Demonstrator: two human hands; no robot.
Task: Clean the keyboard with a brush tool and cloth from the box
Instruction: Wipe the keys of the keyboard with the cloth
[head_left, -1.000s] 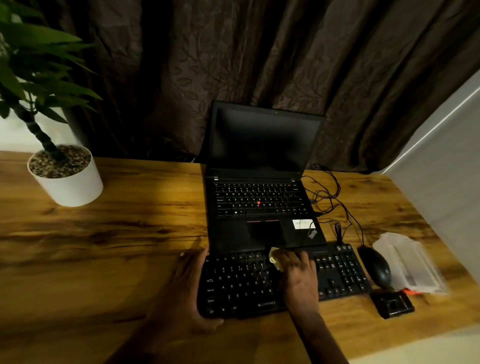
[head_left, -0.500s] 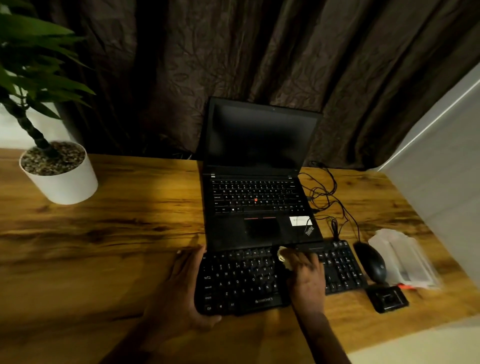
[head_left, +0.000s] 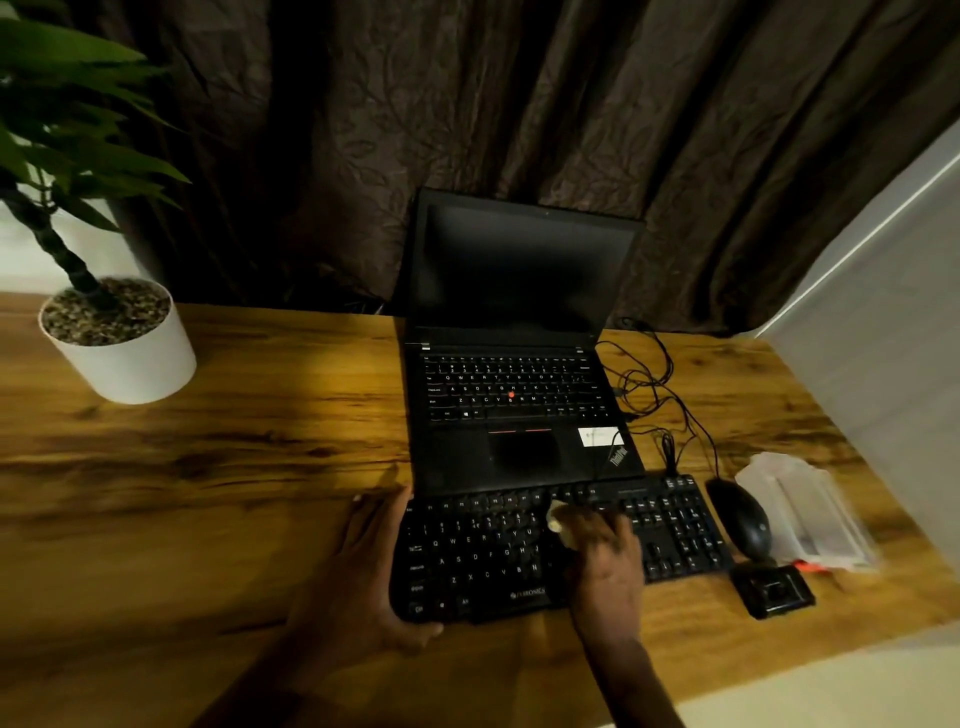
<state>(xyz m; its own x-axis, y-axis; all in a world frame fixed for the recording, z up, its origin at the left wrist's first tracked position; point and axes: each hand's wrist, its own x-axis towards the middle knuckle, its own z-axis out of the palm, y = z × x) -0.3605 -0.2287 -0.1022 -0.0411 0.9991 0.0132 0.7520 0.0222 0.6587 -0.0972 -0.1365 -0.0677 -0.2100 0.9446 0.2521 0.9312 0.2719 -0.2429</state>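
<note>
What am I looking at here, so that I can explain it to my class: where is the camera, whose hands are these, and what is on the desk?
There is no machine here. These are a person's two bare hands, filmed by one camera worn on the head that looks forward and down. On the wooden desk stand an open laptop, a black keyboard in front of it, a mouse, a clear box and a potted plant. The left hand rests against the keyboard's left end. The right hand presses a small pale cloth onto the keys near the middle.
</note>
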